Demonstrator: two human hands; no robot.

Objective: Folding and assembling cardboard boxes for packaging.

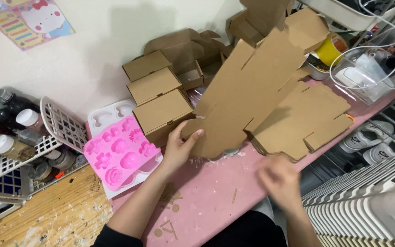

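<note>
- Blurred right hand (280,182) sits lowest and closest, hovering over the pink table (216,192); it touches nothing, and the smear hides whether its fingers are spread or curled.
- Left hand (179,147) reaches up from the dark sleeve and pinches the lower corner of a flat cardboard box blank (248,91), thumb on the top face, fingers tucked beneath.
- That blank is lifted off the table and tilts up and away to the right, its cut flaps reaching toward the cluttered far corner.
- Just right of it, a stack of flat cardboard blanks (307,116) lies on the table, close above the right hand.
- Directly behind the left hand, three folded cardboard boxes (158,98) stand in a tight row, touching one another, with more half-folded cartons heaped behind them against the wall.
- Left of the wrist, a pink silicone mould (120,153) with flower shapes rests on a white mould tray (110,114).
- Further left, a white plastic basket (58,126) holds capped bottles (5,146).
- Small cardboard scraps (172,201) dot the table beside the left forearm.
- Far right, a clear plastic container (364,75) sits under looping white cable.
</note>
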